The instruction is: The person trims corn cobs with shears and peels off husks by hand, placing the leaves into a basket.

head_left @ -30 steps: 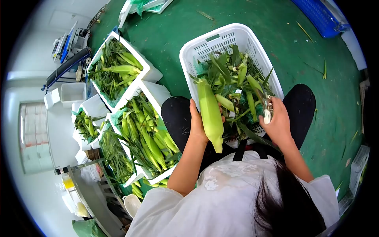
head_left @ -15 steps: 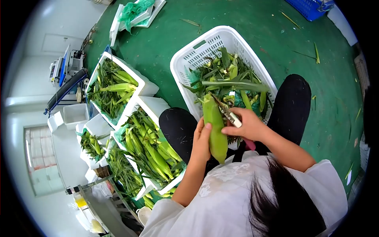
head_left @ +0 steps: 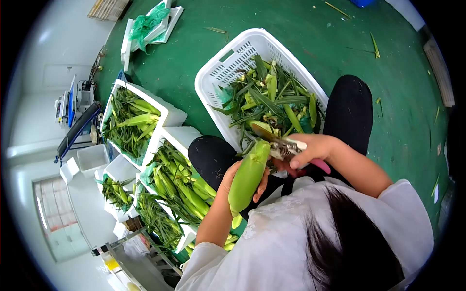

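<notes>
Left hand [head_left: 226, 180], fingers clamped round a corn ear [head_left: 247, 180] over the lap; right hand's [head_left: 313, 147] fingers grip shears [head_left: 282, 148] beside its far end, near the basket's [head_left: 216, 80] edge. Green floor [head_left: 407, 109] spreads rightward.

Husk-on green corn ear [head_left: 247, 178] sits tilted mid-frame. Pink-handled shears [head_left: 284, 150] are right by its top end.

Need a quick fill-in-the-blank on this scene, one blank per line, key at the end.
1. The left hand holds an ear of corn whose husk is ____ in colour.
2. The shears are in the person's ____ hand.
3. The slotted basket is ____ in colour.
4. The foam boxes stand to the person's ____ side.
Missing words: green; right; white; left.
</notes>
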A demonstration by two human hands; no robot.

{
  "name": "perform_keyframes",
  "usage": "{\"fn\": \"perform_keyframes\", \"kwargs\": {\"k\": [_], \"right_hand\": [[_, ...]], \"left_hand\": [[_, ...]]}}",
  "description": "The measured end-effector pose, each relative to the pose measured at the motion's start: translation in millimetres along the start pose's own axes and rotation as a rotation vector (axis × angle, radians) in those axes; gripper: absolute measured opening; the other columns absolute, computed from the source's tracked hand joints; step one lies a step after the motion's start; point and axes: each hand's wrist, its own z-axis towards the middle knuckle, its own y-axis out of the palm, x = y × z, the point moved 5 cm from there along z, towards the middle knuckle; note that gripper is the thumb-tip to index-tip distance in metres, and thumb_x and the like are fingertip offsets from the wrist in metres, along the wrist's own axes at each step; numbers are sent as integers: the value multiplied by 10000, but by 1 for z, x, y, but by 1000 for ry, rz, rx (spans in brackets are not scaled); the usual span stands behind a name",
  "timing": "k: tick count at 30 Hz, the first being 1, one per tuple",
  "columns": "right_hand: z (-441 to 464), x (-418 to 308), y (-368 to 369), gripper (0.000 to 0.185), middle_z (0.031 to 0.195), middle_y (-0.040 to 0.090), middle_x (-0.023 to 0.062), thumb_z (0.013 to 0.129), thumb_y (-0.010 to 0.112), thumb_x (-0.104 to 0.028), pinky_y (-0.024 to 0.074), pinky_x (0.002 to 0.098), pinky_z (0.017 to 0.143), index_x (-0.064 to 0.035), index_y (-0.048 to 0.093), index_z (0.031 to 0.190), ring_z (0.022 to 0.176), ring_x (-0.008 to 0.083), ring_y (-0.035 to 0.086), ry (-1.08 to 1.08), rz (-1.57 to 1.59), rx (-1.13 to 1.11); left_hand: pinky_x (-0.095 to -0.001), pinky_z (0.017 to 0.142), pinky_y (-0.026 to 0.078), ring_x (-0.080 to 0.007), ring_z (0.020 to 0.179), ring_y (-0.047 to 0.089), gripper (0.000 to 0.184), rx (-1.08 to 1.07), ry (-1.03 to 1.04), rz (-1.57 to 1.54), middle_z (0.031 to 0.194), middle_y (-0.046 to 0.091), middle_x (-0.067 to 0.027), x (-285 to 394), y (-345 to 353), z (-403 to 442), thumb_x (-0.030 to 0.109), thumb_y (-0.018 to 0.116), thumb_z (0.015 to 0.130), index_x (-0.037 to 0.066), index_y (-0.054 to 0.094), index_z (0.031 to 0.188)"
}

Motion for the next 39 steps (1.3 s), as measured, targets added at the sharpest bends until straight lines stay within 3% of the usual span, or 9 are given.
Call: {"fn": "perform_keyframes", "kwargs": {"k": [6,9,14,18,21,24,32,36,39], "right_hand": [[-14,-10,-32,409,727,491,-36,874,666,-251,457,264,611,-30,523,1186,613,88,493,-286,440,424],[-25,-13,-12,413,948,614,37,818,682,-100,491,297,706,-36,539,1200,817,135,581,-160,141,598],[-24,-32,32,252,832,645,54,909,658,-133,477,238,533,-24,566,1116,718,84,570,-279,47,636],[-28,-60,58,311,781,610,15,908,706,-245,450,212,531,-28,583,1093,657,58,547,-138,-115,608],[-18,-56,53,274,753,561,-17,906,697,-227,410,213,429,-54,567,1074,577,49,508,-385,-455,643],[-21,-44,56,268,774,549,-9,902,682,-193,455,238,499,-58,544,1088,617,59,520,-133,-209,618],[-19,-41,91,313,811,532,12,867,697,-125,477,283,590,-54,501,1100,619,103,511,-263,170,573],[-18,-39,87,306,820,545,17,886,686,-122,480,278,590,-47,505,1121,641,104,539,-307,83,634],[-15,-70,74,330,924,569,17,895,658,-80,453,229,660,-24,515,1187,745,72,521,-330,-335,620]], "left_hand": [[-382,531,550,-328,638,633,793,-232,26,-50,912,600,-238,-2,-5,-10,616,635,816,-56,503,1216],[-372,666,550,-276,781,653,834,-17,260,527,973,600,-187,22,8,-7,580,770,723,-49,515,1207],[-353,987,415,-269,1159,523,629,256,672,1391,1255,516,-109,44,51,-5,3,816,669,35,539,1233],[-425,934,419,-364,1121,515,645,463,829,1592,1199,532,-156,48,63,-4,57,825,627,56,554,1213],[-433,931,418,-376,1135,509,658,475,815,1694,1243,521,-163,51,65,-6,48,816,632,64,548,1233],[-415,1000,402,-356,1219,483,695,262,707,1431,1321,475,-174,44,43,4,33,822,629,57,535,1261],[-343,1050,393,-178,1202,515,981,-126,350,383,1311,523,-60,-14,15,33,98,899,647,27,342,1451],[-338,997,443,-170,1127,576,916,-149,416,377,1234,603,-61,-12,10,39,144,888,674,18,381,1428],[-363,944,491,-222,1088,606,853,26,512,254,1191,615,-122,-8,-2,30,409,812,739,21,418,1388]]}}
